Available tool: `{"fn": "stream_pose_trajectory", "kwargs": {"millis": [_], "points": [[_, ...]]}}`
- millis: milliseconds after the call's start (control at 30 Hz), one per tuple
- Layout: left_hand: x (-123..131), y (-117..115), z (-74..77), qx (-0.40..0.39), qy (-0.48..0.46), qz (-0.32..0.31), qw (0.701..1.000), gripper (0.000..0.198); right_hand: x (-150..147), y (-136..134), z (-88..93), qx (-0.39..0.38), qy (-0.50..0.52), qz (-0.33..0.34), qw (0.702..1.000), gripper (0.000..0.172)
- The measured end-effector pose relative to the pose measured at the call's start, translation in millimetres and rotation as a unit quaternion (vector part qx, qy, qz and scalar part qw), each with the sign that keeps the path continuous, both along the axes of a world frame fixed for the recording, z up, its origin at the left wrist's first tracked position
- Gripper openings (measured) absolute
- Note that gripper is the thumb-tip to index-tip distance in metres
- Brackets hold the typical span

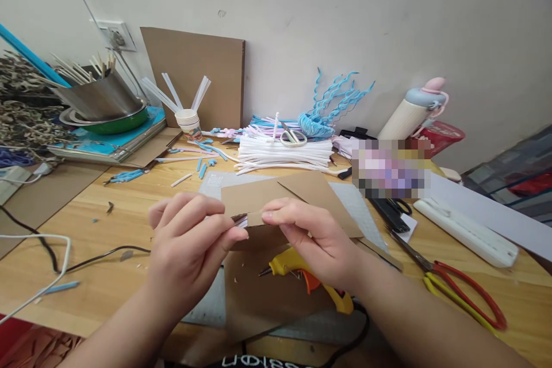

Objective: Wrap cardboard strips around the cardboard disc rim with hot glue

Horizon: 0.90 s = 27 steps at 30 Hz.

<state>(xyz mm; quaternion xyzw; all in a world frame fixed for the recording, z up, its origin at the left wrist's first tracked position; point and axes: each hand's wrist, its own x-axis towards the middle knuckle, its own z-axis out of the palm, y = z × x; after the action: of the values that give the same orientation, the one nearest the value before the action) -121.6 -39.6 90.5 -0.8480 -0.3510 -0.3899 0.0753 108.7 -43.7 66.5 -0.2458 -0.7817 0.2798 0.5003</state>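
Observation:
My left hand [187,244] pinches one end of a narrow cardboard strip [255,219], where a bit of white and lavender material shows at the fingertips. On the strip's other end, my right hand [317,236] is closed with thumb and fingers. Behind and partly under the hands lies a cardboard sheet [319,184]; another cardboard sheet [259,293] lies nearer to me. A yellow hot glue gun [282,260] with an orange trigger rests below my right hand, its nozzle pointing left. Beneath the cardboard is a grey cutting mat [207,299].
White pipe cleaners [284,152] lie bundled at the back with small scissors [293,137] on top. A paper cup [188,121] holds glue sticks. Large red-and-yellow scissors [461,287] and a white power strip [466,231] lie right. A metal pot [103,98] stands left; a black cable [107,253] crosses the table.

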Motion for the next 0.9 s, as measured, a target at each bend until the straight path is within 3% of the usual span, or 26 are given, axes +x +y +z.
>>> {"fn": "stream_pose_trajectory", "kwargs": {"millis": [100, 533, 733, 800, 900], "points": [[-1, -2, 0.8, -0.003, -0.016, 0.005, 1.000, 0.008, 0, 0, -0.8, 0.003, 0.002, 0.000, 1.000, 0.031], [4, -13, -3.4, -0.061, -0.026, -0.011, 0.998, 0.016, -1, 0, 1.2, 0.004, 0.001, 0.009, 1.000, 0.030], [10, -37, -3.5, -0.071, 0.020, -0.151, 0.986, 0.028, -1, -1, 1.5, 0.003, 0.005, 0.012, 1.000, 0.030], [11, -41, -1.9, -0.081, -0.012, -0.143, 0.986, 0.026, -1, -1, 1.6, 0.003, 0.005, 0.011, 1.000, 0.030], [5, -33, 0.4, -0.072, -0.042, -0.079, 0.993, 0.019, -1, 0, 1.5, 0.005, 0.006, 0.011, 1.000, 0.030]]}}
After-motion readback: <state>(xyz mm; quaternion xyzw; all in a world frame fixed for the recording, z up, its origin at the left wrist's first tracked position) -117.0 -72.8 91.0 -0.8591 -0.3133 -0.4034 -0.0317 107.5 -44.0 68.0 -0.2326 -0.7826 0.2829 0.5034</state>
